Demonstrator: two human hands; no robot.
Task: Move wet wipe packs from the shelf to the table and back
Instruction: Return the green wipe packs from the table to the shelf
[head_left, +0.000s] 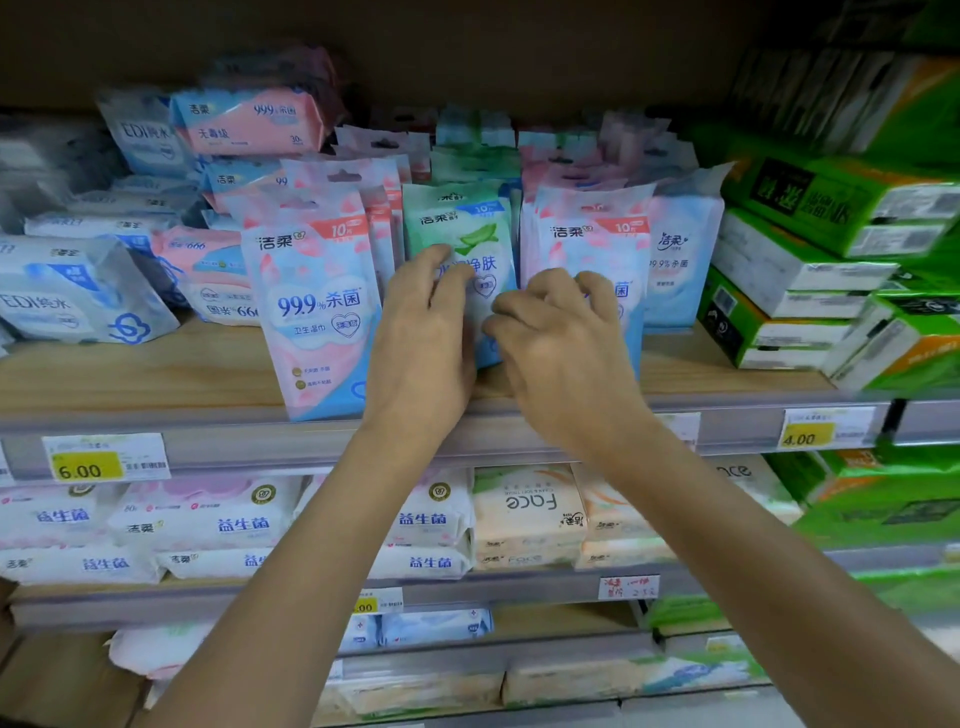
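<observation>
Both hands on green pack (460, 244), upright mid-shelf. Left hand (423, 332) grips it: thumb up on the front face, fingers wrapped along its left edge. Right hand (558, 338) has curled fingers at the pack's lower right edge, touching it; whether that grip is closed on it cannot be told.

Shelf (156, 374), wooden board, holds packs in rows front to back. Green row sits between two pink rows: left pink pack (317, 306) leans forward at the lip, right pink pack (582, 239) stands just beside the right hand. Blue-white packs (78, 291) lie stacked far left; green tissue bricks (810, 270) stacked far right.

Two yellow price tags on the rail: 6.00 (88, 465) and 4.00 (805, 434). Lower shelf holds flat white packs (208, 519) and peach packs (524, 514)
</observation>
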